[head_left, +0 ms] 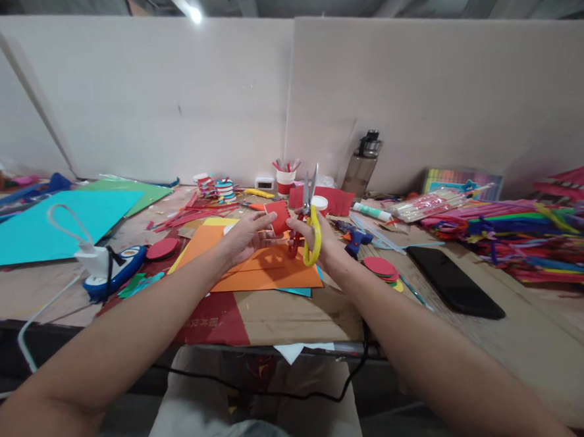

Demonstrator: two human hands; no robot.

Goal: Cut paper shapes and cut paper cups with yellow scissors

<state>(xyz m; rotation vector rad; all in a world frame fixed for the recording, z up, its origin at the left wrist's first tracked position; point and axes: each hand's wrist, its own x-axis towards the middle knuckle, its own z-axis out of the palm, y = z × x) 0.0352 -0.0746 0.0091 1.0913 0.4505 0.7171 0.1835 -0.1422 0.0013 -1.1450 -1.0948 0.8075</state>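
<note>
Two hands meet above the orange card sheets (265,273) on the cluttered table (288,317). The left hand (244,238) pinches a small red paper piece (278,216) between thumb and fingers. The right hand (323,239) is closed through the yellow handle of the scissors (311,224), whose blades point up, slightly parted, just beside the paper. Behind them, a red-and-white cup (285,179) holds several upright sticks. A dark water bottle (362,165) stands capped; its contents cannot be told. A clear plastic packet (427,205) holds pale sticks.

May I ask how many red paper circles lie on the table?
2 red circles: one left of the orange sheets, one topping a stack at right; more may hide beneath.
</note>
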